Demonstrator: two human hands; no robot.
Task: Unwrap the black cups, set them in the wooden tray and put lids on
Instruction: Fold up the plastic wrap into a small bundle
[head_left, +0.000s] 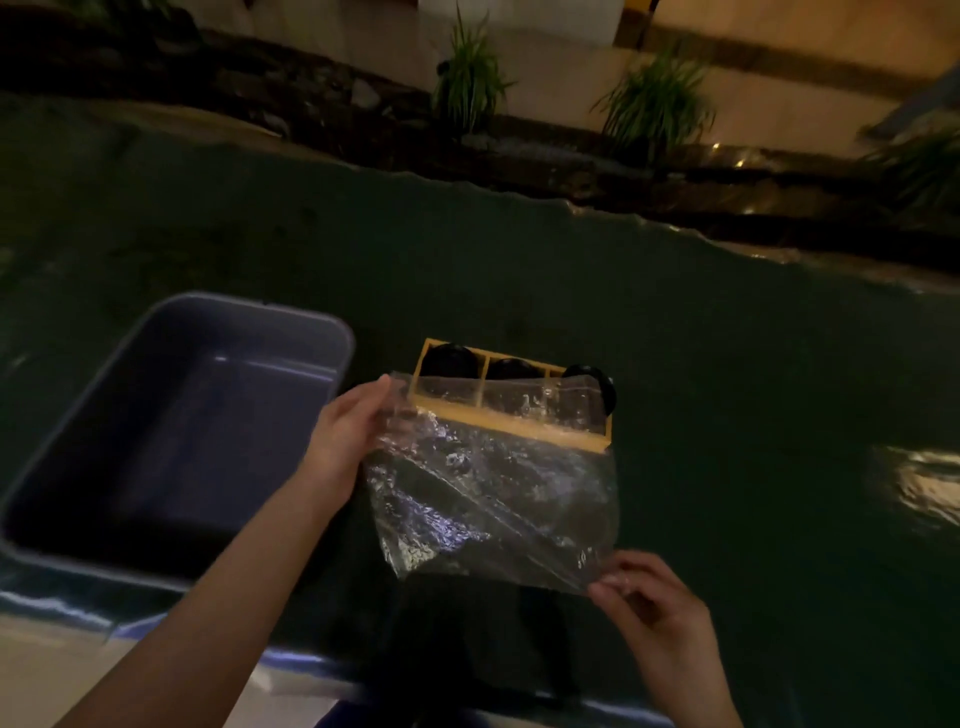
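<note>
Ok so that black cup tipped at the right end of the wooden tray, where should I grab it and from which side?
Take the tipped black cup by its round body near the rim, from above and the right. It leans at the wooden tray end, and the clear plastic sheet held by both hands, left and right, covers the near side.

A thin, clear plastic wrap (493, 488) was seen crinkled and glossy. The tray (519, 426) looked like matt pale wood, the cups (449, 361) glossy black, and the bin (171, 421) was probably smooth grey plastic.
</note>
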